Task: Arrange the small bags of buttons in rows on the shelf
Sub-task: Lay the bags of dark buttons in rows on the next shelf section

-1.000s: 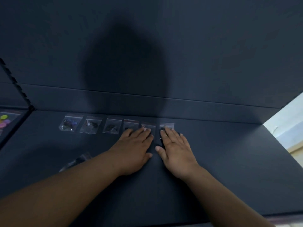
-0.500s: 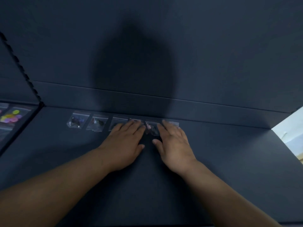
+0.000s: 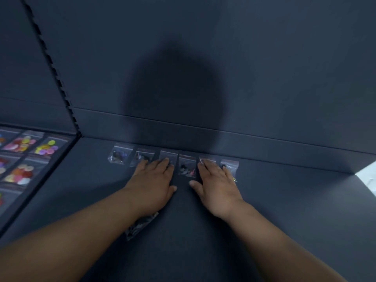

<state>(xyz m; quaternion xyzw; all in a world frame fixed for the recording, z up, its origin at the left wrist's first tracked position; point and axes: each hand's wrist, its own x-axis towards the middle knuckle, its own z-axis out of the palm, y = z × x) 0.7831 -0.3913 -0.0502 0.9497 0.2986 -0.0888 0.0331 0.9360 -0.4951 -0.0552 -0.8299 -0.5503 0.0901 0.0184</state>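
Observation:
Several small clear bags of dark buttons lie in one row along the back of the dark shelf. The leftmost bag lies uncovered, and so does the middle bag between my hands. My left hand lies flat, its straight fingers pressing on the second and third bags. My right hand lies flat too, fingers over the fifth bag and touching the rightmost bag. One more bag lies loose under my left forearm, partly hidden.
The neighbouring shelf section at the left holds rows of bags of coloured buttons. A slotted upright divides the two sections. The shelf's back wall rises right behind the row. A bright opening shows at the right edge.
Both hands have slid left along the row and spread apart, uncovering the middle bag. The view has swung left, so the coloured bags and the loose bag under my forearm show more.

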